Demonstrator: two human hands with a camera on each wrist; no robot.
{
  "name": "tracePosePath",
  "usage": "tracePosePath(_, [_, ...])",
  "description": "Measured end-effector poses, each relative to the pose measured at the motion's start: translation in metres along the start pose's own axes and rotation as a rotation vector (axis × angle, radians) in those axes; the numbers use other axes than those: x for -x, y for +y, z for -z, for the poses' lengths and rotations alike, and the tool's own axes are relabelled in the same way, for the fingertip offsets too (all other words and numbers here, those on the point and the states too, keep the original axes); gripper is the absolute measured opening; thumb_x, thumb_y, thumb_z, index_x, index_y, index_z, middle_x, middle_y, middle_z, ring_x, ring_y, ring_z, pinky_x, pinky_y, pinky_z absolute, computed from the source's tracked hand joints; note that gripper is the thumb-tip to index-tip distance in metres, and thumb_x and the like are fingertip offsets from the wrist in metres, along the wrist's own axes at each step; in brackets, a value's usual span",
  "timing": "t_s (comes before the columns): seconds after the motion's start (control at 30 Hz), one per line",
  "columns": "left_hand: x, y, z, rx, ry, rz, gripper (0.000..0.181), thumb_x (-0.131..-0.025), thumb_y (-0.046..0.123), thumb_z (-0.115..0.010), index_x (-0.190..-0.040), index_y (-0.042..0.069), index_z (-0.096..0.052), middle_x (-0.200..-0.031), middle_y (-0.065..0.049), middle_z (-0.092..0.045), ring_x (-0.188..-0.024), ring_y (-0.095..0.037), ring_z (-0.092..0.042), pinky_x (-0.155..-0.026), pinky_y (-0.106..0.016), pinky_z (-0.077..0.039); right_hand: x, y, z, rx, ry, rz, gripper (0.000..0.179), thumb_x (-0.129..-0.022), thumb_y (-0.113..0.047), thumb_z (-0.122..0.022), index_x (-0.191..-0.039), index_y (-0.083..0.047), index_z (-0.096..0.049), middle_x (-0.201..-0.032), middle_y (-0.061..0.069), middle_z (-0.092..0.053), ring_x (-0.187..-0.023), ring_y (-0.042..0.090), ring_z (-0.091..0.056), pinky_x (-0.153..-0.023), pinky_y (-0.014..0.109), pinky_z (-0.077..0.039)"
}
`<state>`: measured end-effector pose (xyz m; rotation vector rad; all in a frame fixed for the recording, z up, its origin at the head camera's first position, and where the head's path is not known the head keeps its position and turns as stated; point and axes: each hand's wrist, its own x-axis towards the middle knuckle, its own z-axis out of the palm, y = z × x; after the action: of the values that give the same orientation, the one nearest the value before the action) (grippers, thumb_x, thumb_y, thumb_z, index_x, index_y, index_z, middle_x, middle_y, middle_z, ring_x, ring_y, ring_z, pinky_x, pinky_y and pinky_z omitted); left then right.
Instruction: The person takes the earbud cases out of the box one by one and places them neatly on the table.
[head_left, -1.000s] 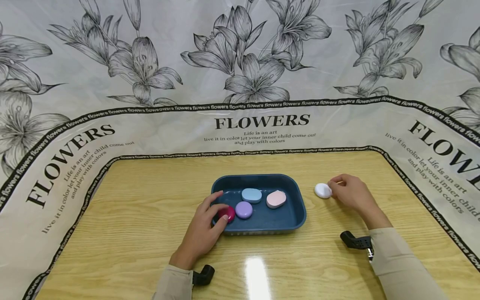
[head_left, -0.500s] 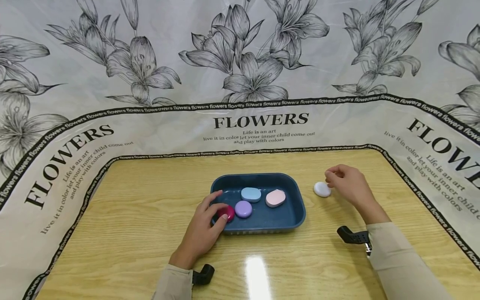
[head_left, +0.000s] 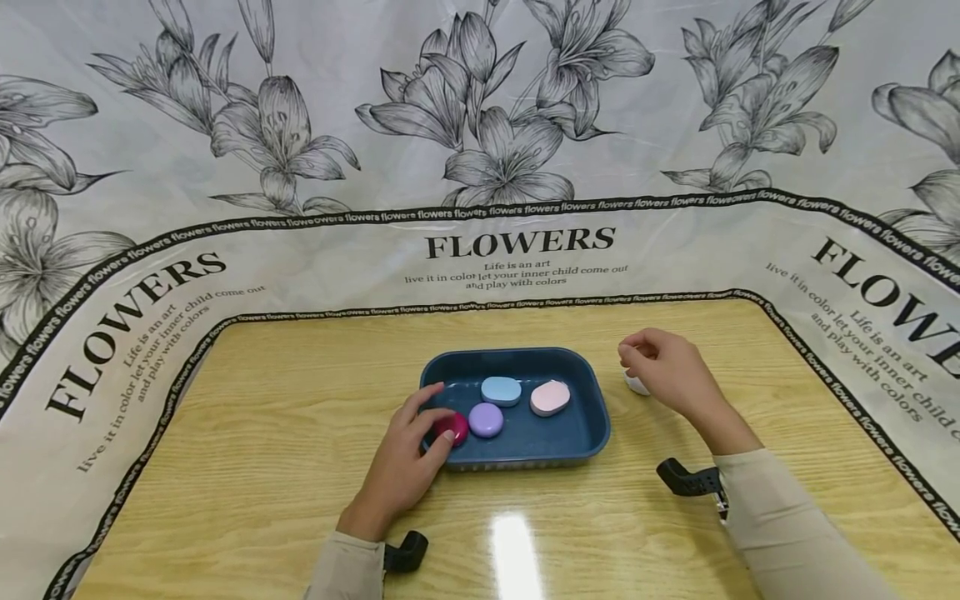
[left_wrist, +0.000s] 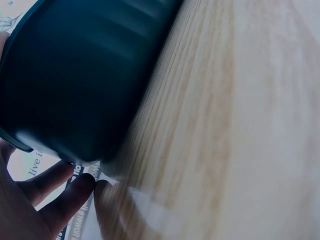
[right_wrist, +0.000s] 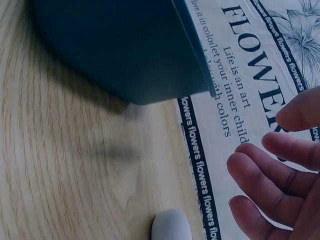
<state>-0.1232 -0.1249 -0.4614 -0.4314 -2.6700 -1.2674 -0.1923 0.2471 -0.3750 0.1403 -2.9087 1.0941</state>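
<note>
My left hand (head_left: 401, 454) reaches over the left end of a dark blue bin (head_left: 525, 454). Its thumb and index finger are curled about a glossy magenta round piece (head_left: 459, 427) inside, and other fingers stay outside the wall, near its base in the left wrist view. To the right of the bin, my right hand (head_left: 671, 371) is above the table, fingers loosely bent and holding nothing. Partly hidden beneath it is a white rounded piece (head_left: 637, 384), whose end (right_wrist: 171, 227) shows on the table in the right wrist view.
Inside the bin lie a lilac round piece (head_left: 486, 420), a light blue oblong piece (head_left: 501, 391) and a pale pink oblong piece (head_left: 550, 398). A flower-printed cloth (head_left: 330, 258) borders the wooden table (head_left: 285, 417) at the back and sides.
My right hand was at the white piece's right edge; it has risen away and moved left over it, leaving it on the table. My left hand stays in place.
</note>
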Motion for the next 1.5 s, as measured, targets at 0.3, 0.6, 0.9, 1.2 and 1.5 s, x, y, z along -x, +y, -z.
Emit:
tracePosePath(0.3, [0.001,0.001,0.001,0.005,-0.003,0.001,0.025,-0.099,0.026,-0.060,-0.121,0.020,-0.070,-0.154,0.020,-0.033,-0.140,-0.016,-0.034,-0.108,-0.049,-0.040,0.001,-0.013,-0.008,-0.009,-0.040,0.039,0.036,-0.103,-0.034,-0.055,-0.118,-0.003,-0.065,-0.101,0.012,-0.070,-0.088,0.023,-0.068,-0.069,0.035,-0.052])
tracePosePath(0.6, [0.000,0.000,0.001,0.003,-0.005,-0.008,0.025,-0.100,0.026,-0.060,-0.122,0.019,-0.070,-0.155,0.019,-0.033,-0.140,-0.017,-0.035,-0.108,-0.049,-0.040,-0.005,-0.027,-0.013,-0.012,-0.065,0.096,0.034,-0.103,-0.030,-0.056,-0.121,-0.002,-0.065,-0.100,0.010,-0.070,-0.088,0.024,-0.069,-0.074,0.039,-0.052])
tracePosePath(0.9, [0.000,0.001,0.001,0.015,-0.004,-0.001,0.025,-0.100,0.025,-0.060,-0.122,0.018,-0.070,-0.154,0.019,-0.033,-0.141,-0.018,-0.033,-0.109,-0.052,-0.038,-0.009,-0.043,-0.024,-0.051,-0.121,0.131,0.032,-0.102,-0.028,-0.059,-0.122,-0.004,-0.065,-0.101,0.013,-0.071,-0.089,0.026,-0.069,-0.077,0.041,-0.054])
tracePosePath(1.2, [-0.001,0.000,0.001,0.016,-0.009,-0.009,0.026,-0.100,0.027,-0.059,-0.122,0.018,-0.069,-0.155,0.021,-0.032,-0.142,-0.018,-0.033,-0.109,-0.052,-0.038,-0.011,-0.056,-0.029,-0.066,-0.156,0.152,0.027,-0.101,-0.025,-0.060,-0.118,-0.005,-0.066,-0.096,0.012,-0.070,-0.085,0.030,-0.066,-0.071,0.037,-0.053])
tracePosePath(1.5, [0.000,0.001,0.001,0.018,-0.009,-0.004,0.025,-0.100,0.026,-0.060,-0.122,0.018,-0.070,-0.154,0.021,-0.032,-0.141,-0.018,-0.034,-0.108,-0.052,-0.039,-0.016,-0.069,-0.030,0.010,-0.256,0.189,0.031,-0.100,-0.030,-0.061,-0.120,-0.007,-0.068,-0.095,0.004,-0.067,-0.079,0.018,-0.060,-0.068,0.036,-0.050])
